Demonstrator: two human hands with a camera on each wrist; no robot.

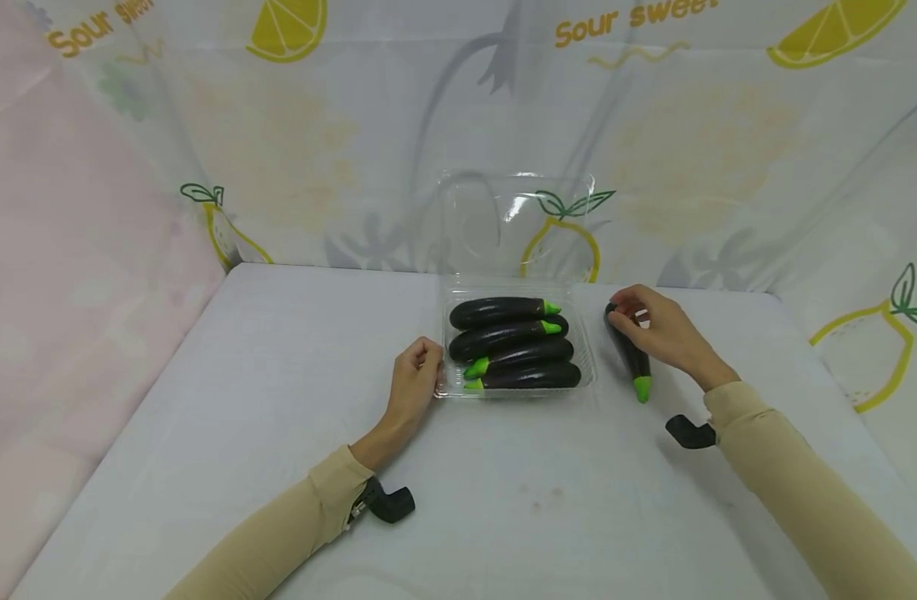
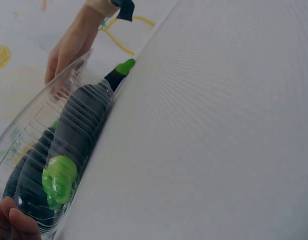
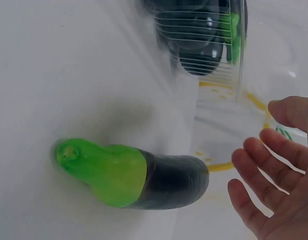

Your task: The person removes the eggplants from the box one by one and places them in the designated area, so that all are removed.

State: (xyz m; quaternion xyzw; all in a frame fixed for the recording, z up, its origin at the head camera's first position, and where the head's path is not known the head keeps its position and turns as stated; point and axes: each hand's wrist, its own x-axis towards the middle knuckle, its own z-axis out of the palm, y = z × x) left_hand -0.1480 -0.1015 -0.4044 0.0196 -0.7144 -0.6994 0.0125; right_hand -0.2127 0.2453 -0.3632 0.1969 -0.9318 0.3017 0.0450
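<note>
A clear plastic clamshell box (image 1: 514, 393) stands on the table with its lid (image 1: 477, 221) raised at the back. Several dark eggplants (image 1: 532, 377) with green stem ends lie in it, some pointing left, others right. My left hand (image 1: 416, 371) grips the left edge of the box; its curled fingers (image 2: 24, 222) show at the corner of the left wrist view. To the right of the box lies a single eggplant (image 3: 176, 182), green end towards me. Over its far end hovers my right hand (image 1: 657, 327), the fingers (image 3: 263, 165) spread and apart from it in the right wrist view.
A white cloth covers the table (image 1: 301, 350). Behind it hangs a lemon-printed curtain (image 1: 398, 108), close to the raised lid. A pinkish cloth (image 1: 68, 275) hangs at the left. Each wrist carries a black camera mount (image 1: 389, 504).
</note>
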